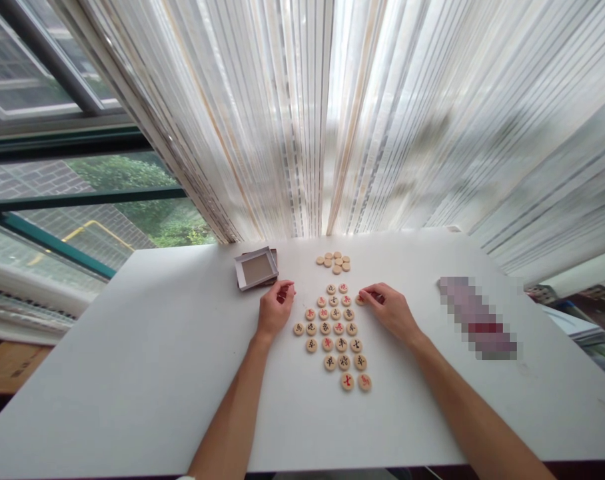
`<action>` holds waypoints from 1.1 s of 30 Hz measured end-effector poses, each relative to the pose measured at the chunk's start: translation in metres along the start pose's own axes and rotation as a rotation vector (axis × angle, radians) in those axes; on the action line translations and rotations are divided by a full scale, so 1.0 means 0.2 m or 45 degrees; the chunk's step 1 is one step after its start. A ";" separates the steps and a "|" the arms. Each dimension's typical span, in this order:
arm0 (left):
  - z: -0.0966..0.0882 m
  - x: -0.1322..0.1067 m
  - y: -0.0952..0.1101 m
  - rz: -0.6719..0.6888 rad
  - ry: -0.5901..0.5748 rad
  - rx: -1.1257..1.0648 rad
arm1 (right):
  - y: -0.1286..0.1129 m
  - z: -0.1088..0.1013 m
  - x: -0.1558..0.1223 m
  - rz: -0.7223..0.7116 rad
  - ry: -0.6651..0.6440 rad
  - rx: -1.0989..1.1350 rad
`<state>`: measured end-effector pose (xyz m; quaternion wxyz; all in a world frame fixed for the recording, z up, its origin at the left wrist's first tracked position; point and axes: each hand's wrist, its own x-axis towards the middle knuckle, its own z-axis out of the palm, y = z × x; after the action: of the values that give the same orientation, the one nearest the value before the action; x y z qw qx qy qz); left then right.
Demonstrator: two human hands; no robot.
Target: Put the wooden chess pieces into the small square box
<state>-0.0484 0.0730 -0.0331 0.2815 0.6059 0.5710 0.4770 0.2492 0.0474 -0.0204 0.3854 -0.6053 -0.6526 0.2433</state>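
Observation:
Round wooden Chinese chess pieces (336, 314) lie face up in staggered rows on the white table, with red or black characters. My right hand (387, 305) is at the right end of an upper row, thumb and fingers closed on a Chinese chess piece (360, 300) at the table surface. To the left of the rows, my left hand (276, 305) hovers with its fingers curled together, and no piece shows in them. Behind the rows sits a loose cluster of blank-side-up pieces (338, 261).
An open shallow box (256, 269) rests on another box part, just beyond my left hand. A pixelated pinkish object (475, 319) lies on the table (147, 373) at the right. A striped curtain (302, 120) hangs along the table's far edge, beside a window (97, 193).

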 end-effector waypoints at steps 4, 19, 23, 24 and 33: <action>0.00 0.00 0.00 -0.002 -0.002 0.002 | 0.00 -0.01 0.00 -0.005 -0.031 0.014; 0.00 0.01 0.01 0.044 -0.044 0.067 | 0.05 -0.04 0.04 0.110 0.247 0.114; 0.05 0.09 0.09 0.163 -0.200 0.135 | 0.06 -0.03 0.05 0.127 0.314 0.183; 0.07 0.12 0.11 0.201 -0.250 0.160 | 0.07 -0.03 0.05 0.129 0.328 0.199; 0.31 0.48 0.15 0.349 -0.430 0.477 | 0.08 0.00 0.07 0.099 0.404 0.305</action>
<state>0.0104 0.1728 -0.0063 0.1887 0.7898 0.5070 0.2891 0.2598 0.0629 -0.0303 0.5430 -0.6105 -0.5263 0.2355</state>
